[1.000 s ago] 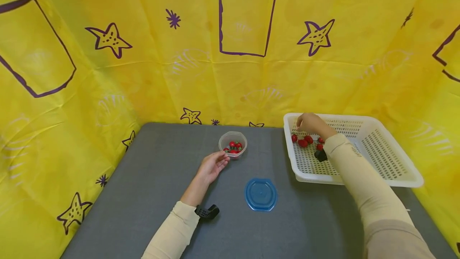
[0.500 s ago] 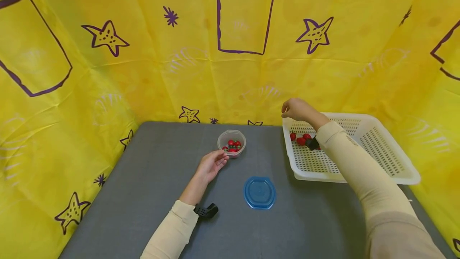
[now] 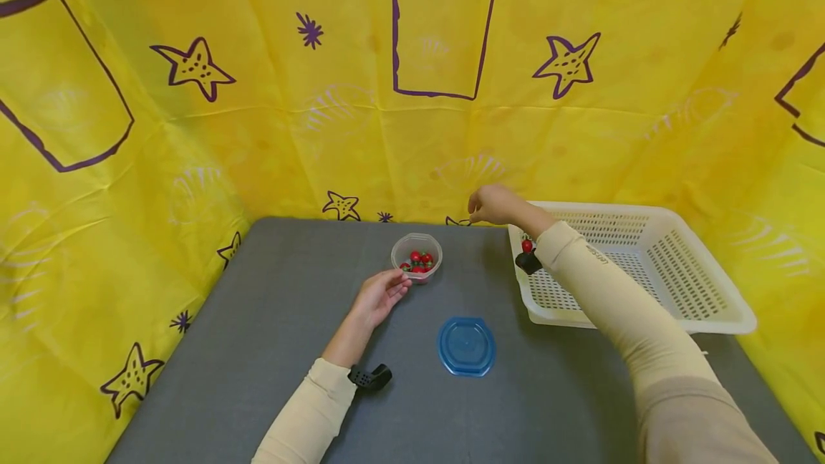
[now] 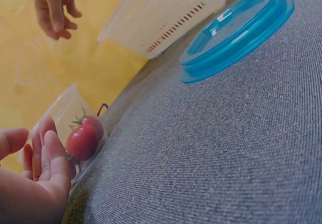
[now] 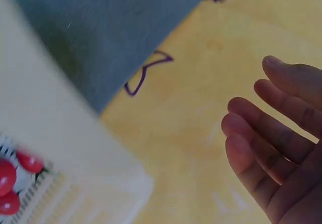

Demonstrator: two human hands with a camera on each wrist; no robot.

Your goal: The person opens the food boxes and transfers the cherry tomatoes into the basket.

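My left hand (image 3: pixel 382 296) stays beside a small clear plastic container (image 3: pixel 417 242), fingertips right at its near rim. Inside it are several red cherry tomatoes (image 4: pixel 83 141) with green stems. In the left wrist view, the left thumb stands apart from the loosely bent fingers. My right hand (image 3: pixel 496 205) hovers in the air just left of the white basket, toward the back edge of the table. Its fingers (image 5: pixel 251 156) are relaxed and slightly bent, with nothing showing between them in the right wrist view. A blue lid (image 3: pixel 467 346) lies flat on the table in front of the container.
The white perforated basket (image 3: pixel 715 285) stands at the right, with cherry tomatoes (image 5: pixel 9 178) at its left end, partly hidden by my right forearm. A yellow patterned cloth (image 3: pixel 445 156) rises behind the grey table (image 3: pixel 290 285) and along its sides.
My right hand has risen from over the tomatoes in the basket and travelled left past the basket's rim. The left hand, container and lid hold their places.
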